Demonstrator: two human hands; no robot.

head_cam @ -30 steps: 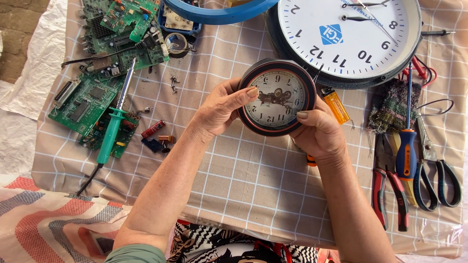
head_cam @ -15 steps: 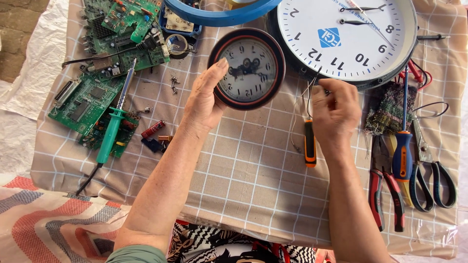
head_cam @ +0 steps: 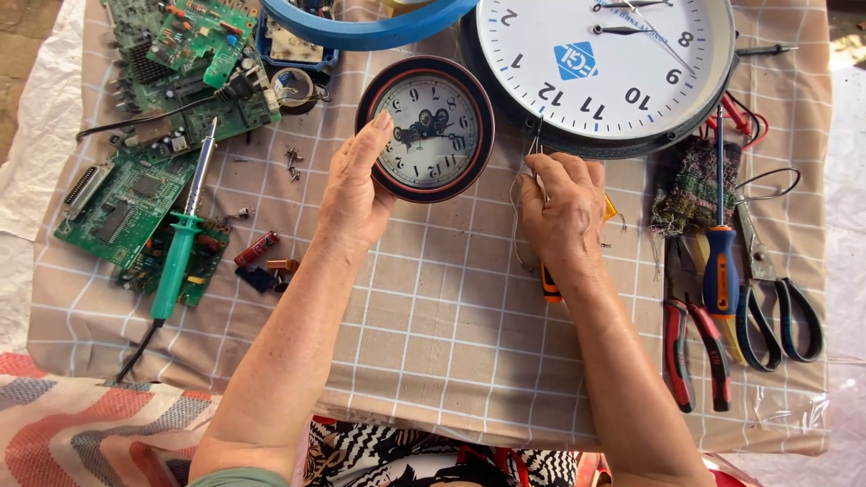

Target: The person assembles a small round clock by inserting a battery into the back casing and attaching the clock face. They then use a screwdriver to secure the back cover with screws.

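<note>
Nearest you, the checked cloth [head_cam: 433, 343] covers the tabletop, and both your forearms reach out over it. Your left hand [head_cam: 354, 194] lies open, its palm and fingers pressed against the left rim of the small round clock [head_cam: 426, 129], which lies flat, face up, on the cloth. Your right hand [head_cam: 564, 209] is clenched around a screwdriver with an orange and black handle [head_cam: 549, 287]; the handle end sticks out below your fist, and the thin metal shaft rises above your knuckles, just right of the small clock. Off to your right lie red-handled pliers [head_cam: 690, 347], a blue-handled screwdriver [head_cam: 720, 261] and scissors [head_cam: 780, 302]. To your left rest a green soldering iron [head_cam: 180, 243] and green circuit boards [head_cam: 122, 203]. Farthest out sits the large white wall clock [head_cam: 604, 68].
</note>
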